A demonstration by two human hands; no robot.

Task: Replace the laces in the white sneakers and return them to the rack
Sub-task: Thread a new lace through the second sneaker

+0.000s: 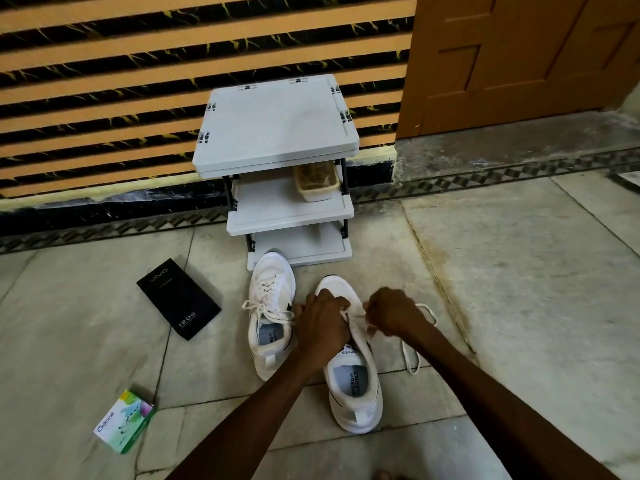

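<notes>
Two white sneakers stand on the tiled floor in front of a grey three-shelf rack (277, 133). The left sneaker (272, 313) is laced, with its bow lying loose across the tongue. The right sneaker (353, 375) sits nearer to me. My left hand (323, 320) covers its eyelet area and pinches the white lace (412, 355) there. My right hand (394, 315) pinches the same lace just to the right; a long loop of it trails over the floor on the shoe's right side.
A beige tub (317, 181) sits on the rack's middle shelf. A black phone box (178, 299) lies on the floor to the left, and a small green-and-white carton (124, 420) lies nearer me. A striped wall and a brown door (519, 57) stand behind.
</notes>
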